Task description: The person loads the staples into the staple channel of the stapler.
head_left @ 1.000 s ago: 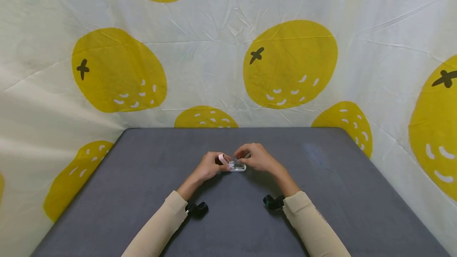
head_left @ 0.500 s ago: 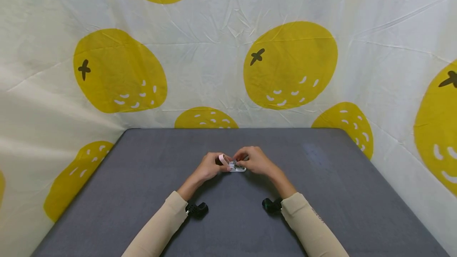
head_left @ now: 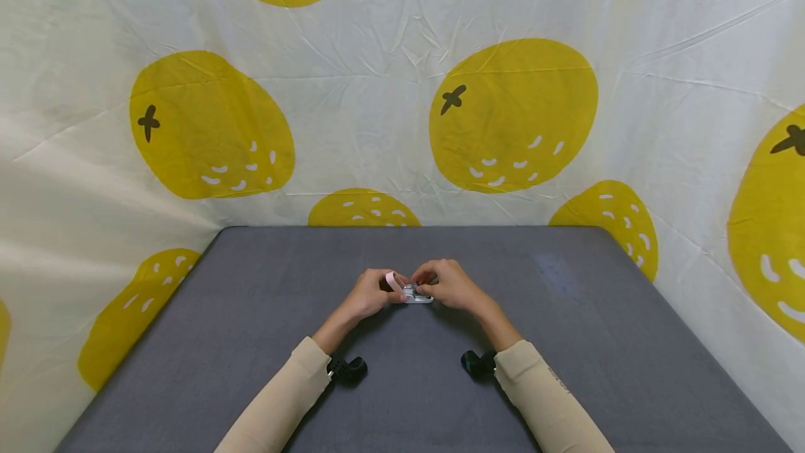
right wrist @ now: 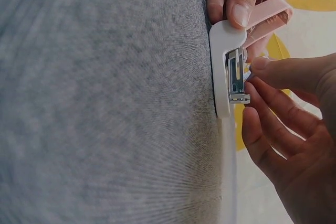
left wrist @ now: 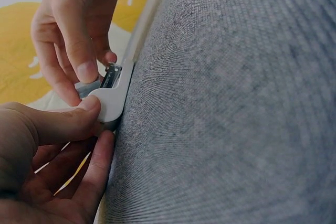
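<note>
Two-handed: gripping stapler (right wrist: 221, 69) with left hand (head_left: 367, 292), pinching strip (left wrist: 87, 88) with right hand (head_left: 451, 285) from two o'clock; might drop if loosened.

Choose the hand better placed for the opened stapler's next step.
Probably the right hand: it pinches a small grey piece beside the metal channel, while the left hand holds the white base.

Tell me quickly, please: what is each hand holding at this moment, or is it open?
Left hand: closed, holding the white stapler.
Right hand: closed, pinching a small grey piece, perhaps a staple strip.
</note>
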Motion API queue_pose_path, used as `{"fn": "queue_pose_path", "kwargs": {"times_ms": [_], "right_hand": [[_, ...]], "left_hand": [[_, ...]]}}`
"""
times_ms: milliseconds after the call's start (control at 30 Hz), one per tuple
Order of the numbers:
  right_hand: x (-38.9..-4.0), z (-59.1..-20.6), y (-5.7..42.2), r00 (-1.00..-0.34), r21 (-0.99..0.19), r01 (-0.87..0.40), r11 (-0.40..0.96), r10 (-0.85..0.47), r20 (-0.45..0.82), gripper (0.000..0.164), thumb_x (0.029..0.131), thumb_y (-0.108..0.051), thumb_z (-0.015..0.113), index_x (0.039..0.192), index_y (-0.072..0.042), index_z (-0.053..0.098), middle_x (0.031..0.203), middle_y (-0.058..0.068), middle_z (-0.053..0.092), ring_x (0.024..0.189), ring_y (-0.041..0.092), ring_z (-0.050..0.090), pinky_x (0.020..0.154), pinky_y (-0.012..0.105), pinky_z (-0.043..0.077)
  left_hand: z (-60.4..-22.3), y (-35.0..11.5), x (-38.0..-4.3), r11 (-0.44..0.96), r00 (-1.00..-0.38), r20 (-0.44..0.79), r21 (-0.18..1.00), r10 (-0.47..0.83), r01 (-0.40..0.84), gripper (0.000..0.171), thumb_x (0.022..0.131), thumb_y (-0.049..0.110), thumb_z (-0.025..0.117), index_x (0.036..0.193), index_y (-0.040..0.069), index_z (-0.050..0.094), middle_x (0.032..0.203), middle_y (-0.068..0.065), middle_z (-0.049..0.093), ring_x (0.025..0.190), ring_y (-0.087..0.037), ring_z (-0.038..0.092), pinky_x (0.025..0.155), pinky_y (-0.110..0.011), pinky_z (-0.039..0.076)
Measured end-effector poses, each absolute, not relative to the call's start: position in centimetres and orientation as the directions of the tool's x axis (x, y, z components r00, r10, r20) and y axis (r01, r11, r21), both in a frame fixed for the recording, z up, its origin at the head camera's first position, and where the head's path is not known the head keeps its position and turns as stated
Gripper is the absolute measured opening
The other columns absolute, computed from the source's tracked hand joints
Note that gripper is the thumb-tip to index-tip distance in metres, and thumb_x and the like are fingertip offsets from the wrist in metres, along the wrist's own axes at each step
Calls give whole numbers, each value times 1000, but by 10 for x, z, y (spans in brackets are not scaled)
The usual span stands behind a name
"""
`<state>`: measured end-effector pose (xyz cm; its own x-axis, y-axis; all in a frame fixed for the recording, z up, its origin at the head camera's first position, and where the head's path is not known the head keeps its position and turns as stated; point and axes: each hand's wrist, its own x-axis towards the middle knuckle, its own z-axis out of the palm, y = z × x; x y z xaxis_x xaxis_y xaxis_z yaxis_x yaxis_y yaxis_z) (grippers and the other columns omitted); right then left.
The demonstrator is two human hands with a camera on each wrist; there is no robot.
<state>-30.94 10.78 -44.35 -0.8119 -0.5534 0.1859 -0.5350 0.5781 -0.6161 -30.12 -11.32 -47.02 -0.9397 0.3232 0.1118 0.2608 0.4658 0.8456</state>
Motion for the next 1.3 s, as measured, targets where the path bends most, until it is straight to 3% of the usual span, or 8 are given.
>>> {"fn": "queue_pose_path", "kwargs": {"times_ms": [967,1300], "right_hand": [[-303,-443,102,-750,-439,-652,618,-608,260,15,88,-5,77,102,-11,82,93,1,75,84,13,69,76,28,55],[-300,-443,100,-769,-438,-631,640,-592,243,16,88,-4,76,101,-10,83,93,0,75,83,13,69,75,28,54]], "left_hand": [[-472,-114,-298,470,-937,110,841,333,266,24,86,12,84,110,12,80,109,-6,79,90,-11,69,79,-30,54],[-472,-115,-297,468,-936,110,843,334,266,25,84,12,86,109,11,81,108,-6,79,91,-12,68,80,-30,53]]}}
